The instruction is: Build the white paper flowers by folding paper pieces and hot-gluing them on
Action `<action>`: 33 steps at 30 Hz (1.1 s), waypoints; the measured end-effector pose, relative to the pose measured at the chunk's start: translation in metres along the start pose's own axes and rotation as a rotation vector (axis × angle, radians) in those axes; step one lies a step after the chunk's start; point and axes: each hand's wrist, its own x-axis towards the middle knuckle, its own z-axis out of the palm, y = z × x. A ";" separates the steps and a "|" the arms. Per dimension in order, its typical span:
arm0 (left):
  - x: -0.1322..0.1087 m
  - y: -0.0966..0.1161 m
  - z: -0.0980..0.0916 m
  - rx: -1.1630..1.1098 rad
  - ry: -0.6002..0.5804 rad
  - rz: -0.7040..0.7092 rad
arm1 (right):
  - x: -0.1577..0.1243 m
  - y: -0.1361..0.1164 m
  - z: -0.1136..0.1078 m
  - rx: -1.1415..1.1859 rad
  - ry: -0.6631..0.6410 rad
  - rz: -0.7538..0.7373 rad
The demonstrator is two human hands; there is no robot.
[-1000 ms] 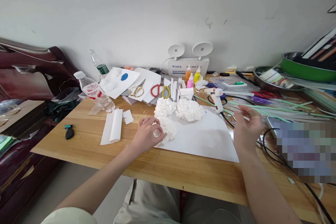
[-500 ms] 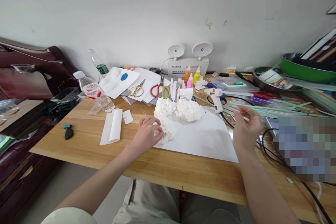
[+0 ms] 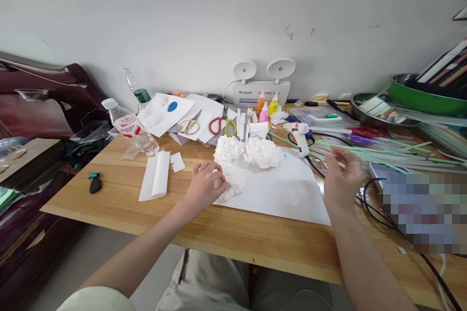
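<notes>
My left hand (image 3: 207, 182) is over the nearest white ruffled cluster (image 3: 233, 187), thumb and fingers curled into a pinch; what is between the fingertips, if anything, is hidden. Two more white ruffled clusters, one on the left (image 3: 228, 148) and a wider one on the right (image 3: 263, 153), sit just behind it along the far side of a white paper sheet (image 3: 288, 194). Off the sheet's right side, my right hand (image 3: 343, 177) is raised with its fingers drawn together. Anything it pinches is too small to make out. A white glue gun (image 3: 301, 140) stands left of that hand.
A water bottle (image 3: 133, 129), a folded white sheet (image 3: 156, 177) and a black key fob (image 3: 95, 184) are on the left. Scissors (image 3: 216, 126) and paint bottles (image 3: 263, 114) stand behind. Green sticks (image 3: 390, 148), cables and a phone (image 3: 386, 172) crowd the right.
</notes>
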 end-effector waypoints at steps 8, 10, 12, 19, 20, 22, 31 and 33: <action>-0.004 0.001 -0.005 -0.066 -0.016 0.064 | 0.000 0.002 0.000 -0.004 -0.002 0.001; -0.006 0.002 -0.006 -0.063 -0.036 0.081 | 0.000 0.003 0.000 -0.014 -0.004 -0.001; -0.007 0.002 -0.006 -0.045 -0.049 0.089 | 0.000 0.004 0.000 -0.026 -0.013 -0.002; -0.008 0.002 -0.007 -0.056 -0.050 0.088 | 0.000 0.008 0.000 0.003 -0.028 0.007; -0.007 0.003 -0.008 -0.066 -0.039 0.090 | -0.001 0.008 0.000 0.009 -0.039 0.014; -0.002 0.004 -0.011 -0.079 -0.008 0.093 | -0.001 0.008 0.000 0.003 -0.047 0.017; 0.101 -0.003 -0.006 0.070 0.011 -0.031 | 0.000 0.009 0.003 0.013 -0.038 0.021; 0.130 -0.008 0.002 0.115 -0.004 -0.070 | 0.001 0.010 0.004 0.019 -0.032 0.033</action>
